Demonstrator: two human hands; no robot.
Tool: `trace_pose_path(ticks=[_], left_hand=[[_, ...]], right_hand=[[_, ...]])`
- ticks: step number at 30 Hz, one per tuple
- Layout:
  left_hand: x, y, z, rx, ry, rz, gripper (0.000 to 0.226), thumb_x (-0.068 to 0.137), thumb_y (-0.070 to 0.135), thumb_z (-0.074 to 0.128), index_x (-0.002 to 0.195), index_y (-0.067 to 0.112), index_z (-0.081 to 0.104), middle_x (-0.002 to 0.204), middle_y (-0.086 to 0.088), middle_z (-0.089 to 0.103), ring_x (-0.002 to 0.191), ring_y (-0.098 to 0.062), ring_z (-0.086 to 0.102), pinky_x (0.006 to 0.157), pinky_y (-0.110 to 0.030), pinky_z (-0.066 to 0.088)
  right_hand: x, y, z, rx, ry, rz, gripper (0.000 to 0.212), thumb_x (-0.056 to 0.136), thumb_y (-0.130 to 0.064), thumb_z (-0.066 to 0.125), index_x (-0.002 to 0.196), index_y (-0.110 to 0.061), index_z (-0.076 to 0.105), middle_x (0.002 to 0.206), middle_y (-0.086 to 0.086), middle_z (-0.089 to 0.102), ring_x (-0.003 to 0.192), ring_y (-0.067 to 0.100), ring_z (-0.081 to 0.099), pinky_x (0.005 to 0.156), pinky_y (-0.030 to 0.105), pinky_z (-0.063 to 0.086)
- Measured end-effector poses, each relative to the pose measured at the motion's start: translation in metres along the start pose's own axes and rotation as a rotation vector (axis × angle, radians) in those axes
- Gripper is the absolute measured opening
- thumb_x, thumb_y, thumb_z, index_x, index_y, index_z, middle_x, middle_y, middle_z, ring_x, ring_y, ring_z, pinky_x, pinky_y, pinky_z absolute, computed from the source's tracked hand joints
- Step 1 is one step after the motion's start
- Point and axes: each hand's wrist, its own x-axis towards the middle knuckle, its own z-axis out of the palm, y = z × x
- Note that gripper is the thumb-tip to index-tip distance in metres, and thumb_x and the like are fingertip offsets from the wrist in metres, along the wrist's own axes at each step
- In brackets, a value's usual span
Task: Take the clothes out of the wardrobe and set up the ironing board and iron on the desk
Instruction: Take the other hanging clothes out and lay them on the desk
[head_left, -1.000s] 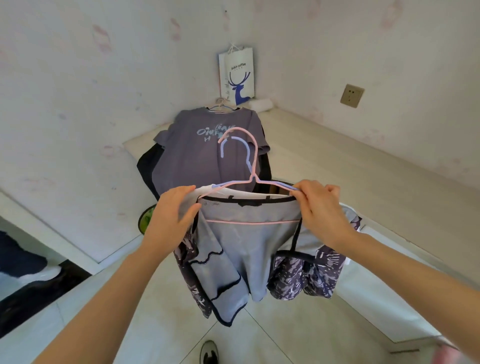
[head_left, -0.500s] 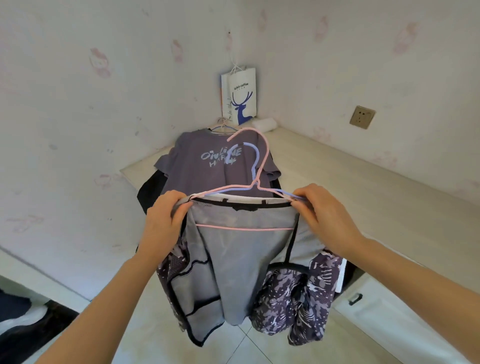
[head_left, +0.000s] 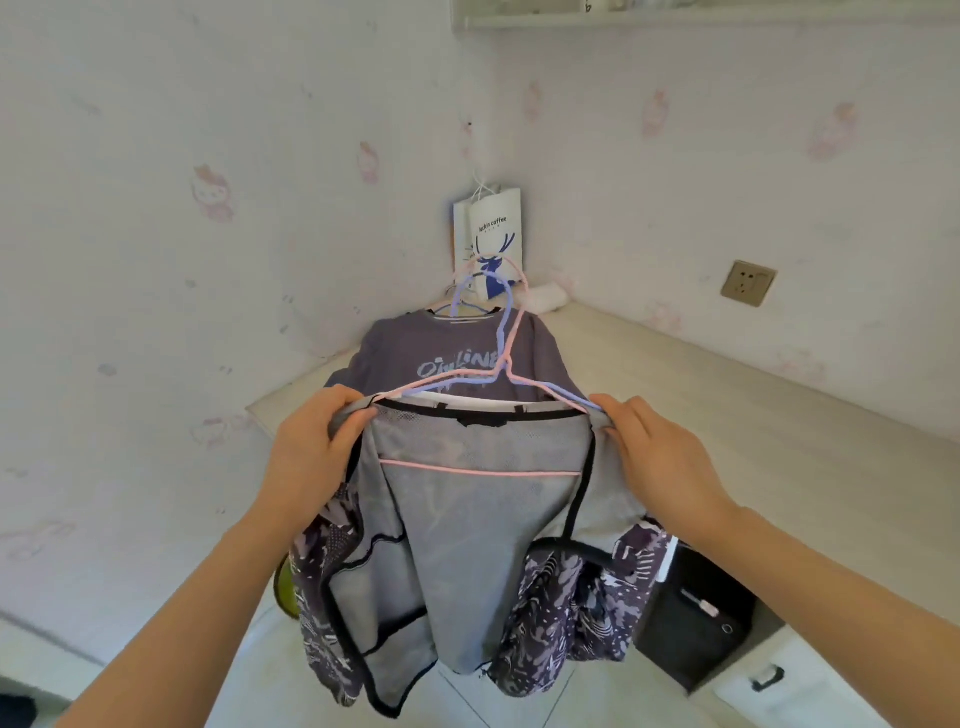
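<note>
We're pinching the jacket (head_left: 483, 545) shoulders with left hand (head_left: 311, 447) and right hand (head_left: 660, 457); we'd hold it level and lay it flat on the desk (head_left: 753, 410).

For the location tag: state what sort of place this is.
Likely a small bedroom or dorm room: cartoon-print wallpaper, a built-in corner desk with a wall socket above it, and a jacket on hangers.

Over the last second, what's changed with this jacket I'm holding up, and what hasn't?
The jacket has moved up and forward toward the desk: its hanger hooks, earlier over the print of the grey T-shirt, now overlap the paper bag. Nothing was let go: left hand and right hand still grip its shoulders; the T-shirt stayed on the desk.
</note>
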Motion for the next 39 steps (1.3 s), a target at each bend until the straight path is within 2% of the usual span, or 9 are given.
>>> trace_pose_path(ticks=[3, 7, 11, 15, 20, 26, 33, 37, 39], left_hand=[[0.031, -0.004, -0.008, 0.070, 0.039, 0.034, 0.008, 0.093, 0.030, 0.057, 0.087, 0.035, 0.060, 0.082, 0.016, 0.061, 0.081, -0.001, 0.056, 0.071, -0.008, 0.038], [0.076, -0.004, -0.015, 0.167, 0.095, 0.053, 0.016, 0.093, 0.033, 0.057, 0.096, 0.021, 0.067, 0.088, 0.002, 0.063, 0.084, -0.019, 0.058, 0.077, -0.036, 0.047], [0.120, -0.001, -0.019, 0.220, 0.128, 0.077, 0.021, 0.093, 0.034, 0.057, 0.099, 0.019, 0.069, 0.083, -0.004, 0.061, 0.083, -0.023, 0.057, 0.077, -0.042, 0.048], [0.168, -0.004, -0.017, 0.241, 0.144, 0.077, 0.023, 0.092, 0.037, 0.057, 0.101, 0.020, 0.070, 0.087, -0.004, 0.064, 0.085, -0.022, 0.059, 0.078, -0.040, 0.048], [0.233, -0.015, -0.003, 0.239, 0.174, 0.027, 0.018, 0.088, 0.040, 0.061, 0.092, 0.024, 0.067, 0.089, 0.003, 0.068, 0.085, -0.019, 0.061, 0.076, -0.039, 0.050], [0.316, -0.034, 0.026, 0.267, 0.174, -0.033, 0.015, 0.087, 0.043, 0.061, 0.081, 0.029, 0.062, 0.076, 0.007, 0.064, 0.077, -0.019, 0.059, 0.071, -0.038, 0.050], [0.385, -0.082, 0.073, 0.305, 0.099, -0.129, 0.018, 0.087, 0.044, 0.062, 0.079, 0.028, 0.064, 0.073, 0.004, 0.063, 0.075, -0.020, 0.058, 0.069, -0.036, 0.049], [0.414, -0.120, 0.106, 0.304, 0.028, -0.200, 0.020, 0.088, 0.044, 0.061, 0.073, 0.029, 0.059, 0.065, 0.009, 0.057, 0.069, -0.018, 0.055, 0.064, -0.033, 0.045], [0.426, -0.142, 0.125, 0.299, -0.004, -0.227, 0.022, 0.088, 0.042, 0.061, 0.072, 0.028, 0.057, 0.064, 0.010, 0.055, 0.068, -0.017, 0.054, 0.061, -0.032, 0.042]], right_hand=[[0.031, -0.001, -0.003, 0.075, 0.013, 0.060, 0.045, 0.087, 0.000, 0.061, 0.130, -0.011, 0.054, 0.097, 0.011, 0.061, 0.064, 0.033, 0.060, 0.045, 0.041, 0.049], [0.076, 0.002, -0.006, 0.165, 0.117, 0.106, 0.030, 0.099, -0.022, 0.042, 0.125, -0.017, 0.055, 0.109, 0.005, 0.062, 0.085, 0.032, 0.064, 0.064, 0.043, 0.052], [0.125, 0.015, -0.006, 0.203, 0.141, 0.144, 0.028, 0.098, -0.026, 0.041, 0.119, -0.017, 0.056, 0.116, 0.004, 0.063, 0.097, 0.032, 0.062, 0.077, 0.042, 0.050], [0.176, 0.032, -0.003, 0.224, 0.130, 0.130, 0.024, 0.097, -0.029, 0.040, 0.111, -0.020, 0.057, 0.104, 0.003, 0.066, 0.092, 0.029, 0.061, 0.074, 0.040, 0.048], [0.243, 0.061, 0.011, 0.301, 0.103, 0.123, 0.016, 0.097, -0.026, 0.045, 0.104, -0.021, 0.057, 0.092, 0.000, 0.066, 0.084, 0.024, 0.060, 0.071, 0.041, 0.048], [0.327, 0.104, 0.046, 0.352, 0.044, 0.122, 0.017, 0.098, -0.027, 0.044, 0.105, -0.016, 0.055, 0.096, 0.003, 0.066, 0.088, 0.027, 0.060, 0.076, 0.044, 0.049], [0.396, 0.144, 0.118, 0.378, -0.066, 0.101, 0.016, 0.098, -0.025, 0.044, 0.103, -0.015, 0.055, 0.091, 0.004, 0.066, 0.084, 0.025, 0.060, 0.072, 0.040, 0.048], [0.427, 0.160, 0.170, 0.401, -0.143, 0.167, 0.018, 0.099, -0.027, 0.045, 0.105, -0.016, 0.057, 0.094, 0.002, 0.065, 0.088, 0.024, 0.059, 0.075, 0.039, 0.048], [0.440, 0.168, 0.201, 0.388, -0.194, 0.202, 0.016, 0.098, -0.029, 0.045, 0.099, -0.017, 0.055, 0.088, -0.001, 0.060, 0.086, 0.023, 0.058, 0.072, 0.037, 0.046]])
